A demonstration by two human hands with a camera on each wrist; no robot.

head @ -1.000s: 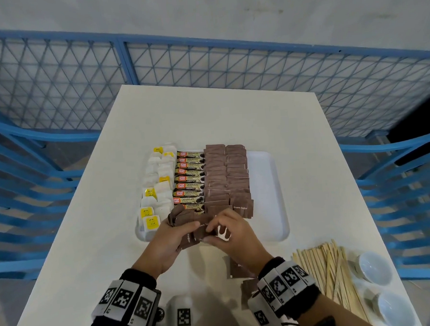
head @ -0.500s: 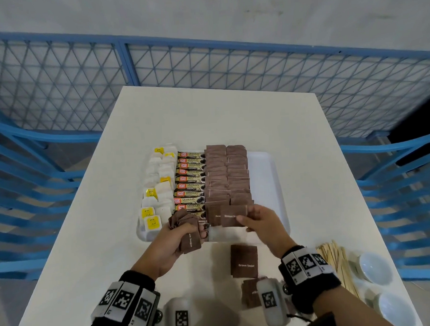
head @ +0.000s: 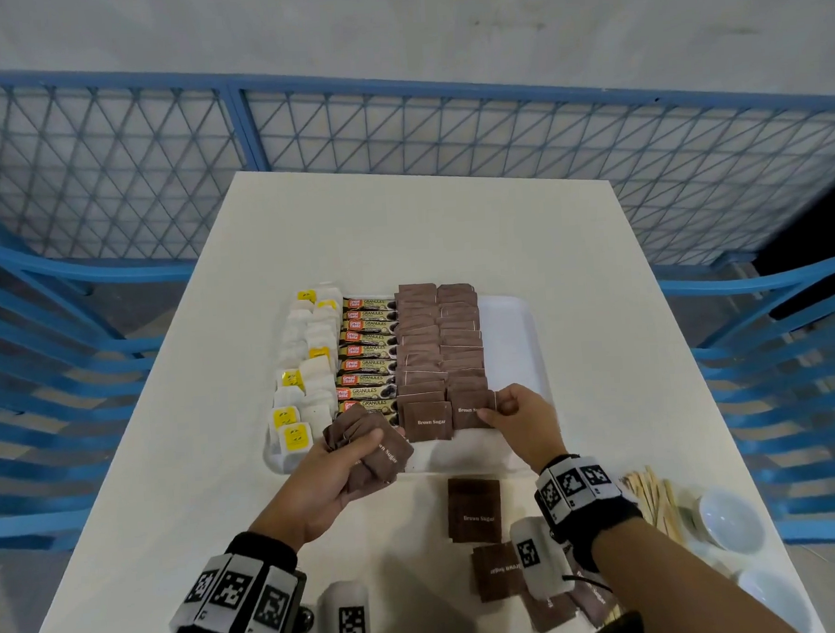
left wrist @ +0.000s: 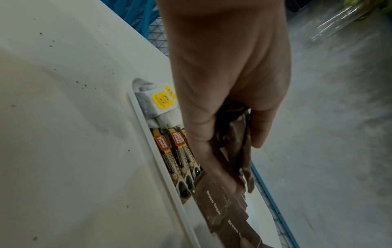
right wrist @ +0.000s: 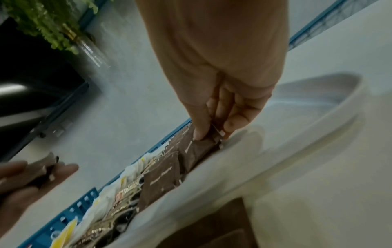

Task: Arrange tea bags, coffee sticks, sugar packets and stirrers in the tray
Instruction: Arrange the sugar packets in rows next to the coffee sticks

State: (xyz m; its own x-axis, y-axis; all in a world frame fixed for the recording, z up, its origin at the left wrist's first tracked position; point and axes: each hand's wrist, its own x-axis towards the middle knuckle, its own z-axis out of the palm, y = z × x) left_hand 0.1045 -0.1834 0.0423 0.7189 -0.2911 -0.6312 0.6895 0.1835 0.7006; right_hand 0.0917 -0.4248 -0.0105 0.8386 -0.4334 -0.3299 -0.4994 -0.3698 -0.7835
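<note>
1. Tray [head: 513, 340]: we list a white, shallow rectangular plastic tray with rounded corners and a raised rim, set mid-table; its right strip is bare.
2. Tea bags [head: 306, 351]: soft white paper pouches with square yellow tags, in the tray's leftmost column.
3. Coffee sticks [head: 368, 352]: glossy narrow sachets printed "Granules", laid crosswise in one column just right of the tea bags.
4. Brown sugar packets [head: 439, 344]: matte brown flat squares with pale edges, overlapping in two columns right of the coffee.
5. Left hand [head: 334, 470]: we see its fingers curled round a fanned bundle of sugar packets [head: 371, 447], held over the tray's near left edge.
6. Right hand [head: 513, 420]: thumb and fingertips pinch the right edge of a single packet [head: 471, 410] lying at the near end of the right sugar column.
7. Change: half a second ago we saw this packet held above the column's end; now it lies level in the row, beside its neighbour. The left bundle has scarcely shifted.
8. Loose packets [head: 474, 509]: several lie flat on the table near the right wrist.
9. Wooden stirrers [head: 655, 497]: thin pale sticks heaped at the table's near right, outside the tray.
10. Two small white bowls [head: 728, 520], smooth and round, beside the stirrers.
11. Table [head: 425, 228]: smooth white rectangular top, faintly speckled in the left wrist view.
12. Room: blue metal mesh fencing [head: 445, 135] beyond the table, blue slatted seating at both sides, grey concrete floor.
</note>
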